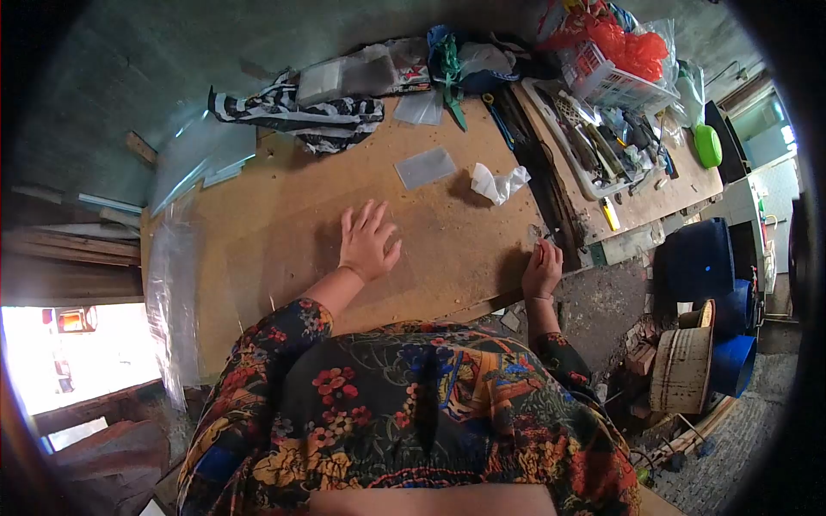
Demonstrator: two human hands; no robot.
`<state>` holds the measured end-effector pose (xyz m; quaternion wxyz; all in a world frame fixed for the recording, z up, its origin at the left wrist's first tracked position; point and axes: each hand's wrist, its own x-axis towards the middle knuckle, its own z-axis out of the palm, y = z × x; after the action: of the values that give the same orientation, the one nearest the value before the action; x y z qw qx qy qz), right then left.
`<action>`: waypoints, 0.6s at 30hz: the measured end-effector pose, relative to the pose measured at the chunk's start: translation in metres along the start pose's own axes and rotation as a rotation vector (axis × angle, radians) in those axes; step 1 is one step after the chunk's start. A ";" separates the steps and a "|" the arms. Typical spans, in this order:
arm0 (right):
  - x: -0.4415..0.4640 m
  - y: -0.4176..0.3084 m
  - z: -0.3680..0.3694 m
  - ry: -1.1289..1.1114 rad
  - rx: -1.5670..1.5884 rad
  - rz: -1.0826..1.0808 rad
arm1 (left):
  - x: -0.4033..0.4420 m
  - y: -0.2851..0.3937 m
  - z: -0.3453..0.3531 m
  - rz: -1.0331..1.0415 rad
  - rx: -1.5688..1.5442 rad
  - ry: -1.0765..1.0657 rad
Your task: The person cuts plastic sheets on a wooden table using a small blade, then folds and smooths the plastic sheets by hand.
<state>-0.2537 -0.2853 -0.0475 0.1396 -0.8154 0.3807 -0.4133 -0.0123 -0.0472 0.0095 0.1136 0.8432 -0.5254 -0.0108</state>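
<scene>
My left hand (368, 247) lies palm down with its fingers spread on the brown board tabletop (284, 172). Around it, the surface has a darker rectangular patch; whether this is a clear sheet or a stain I cannot tell. At the right edge of the board is my right hand (542, 272), its fingers pinched together. Something small and dark shows at its fingertips, too small to name. A crumpled white tissue (499, 183) sits beyond that hand. Left of the tissue, a small grey rectangular pane (425, 168) lies flat.
Glass sheets (200, 159) lean at the left. A striped black-and-white bag (323, 125) lies at the back. At the right are a tool tray (594, 187), a white basket (594, 77), a yellow cutter (610, 214) and a blue barrel (701, 258).
</scene>
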 end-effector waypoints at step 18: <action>0.002 -0.006 -0.006 -0.024 -0.044 0.007 | 0.160 0.016 0.058 0.027 0.013 0.086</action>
<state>-0.2543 -0.2825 -0.0391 0.1277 -0.8219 0.3908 -0.3943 0.0370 -0.2070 -0.0277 0.1306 0.8364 -0.5315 0.0307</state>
